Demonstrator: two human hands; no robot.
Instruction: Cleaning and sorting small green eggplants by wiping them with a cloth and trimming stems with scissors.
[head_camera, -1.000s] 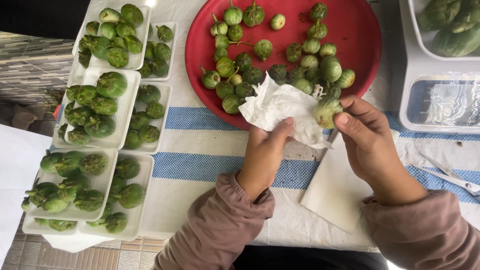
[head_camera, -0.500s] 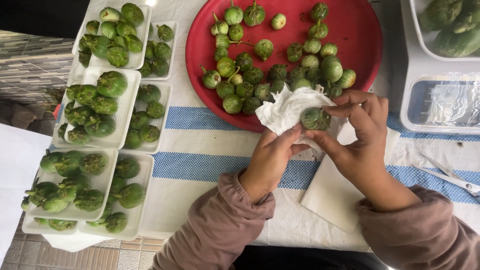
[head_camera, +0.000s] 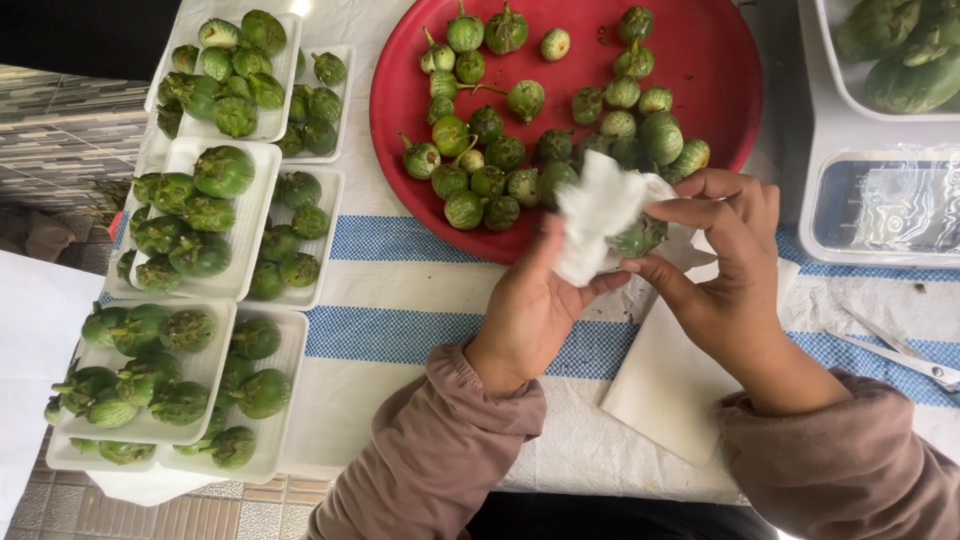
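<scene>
- Left hand (head_camera: 530, 310) clutching white tissue (head_camera: 598, 213) against small green eggplant (head_camera: 637, 238).
- Right hand (head_camera: 722, 270) pinching eggplant, above red tray (head_camera: 720, 60).

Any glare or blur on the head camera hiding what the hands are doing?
Head view: even, soft light; hands and white tissue sharp, no motion blur. Glare only on the clear plastic over the scale at right; small blown-out spot at the top edge.

A small round green eggplant (head_camera: 638, 237) sits half-wrapped in crumpled white tissue (head_camera: 597, 212).
</scene>
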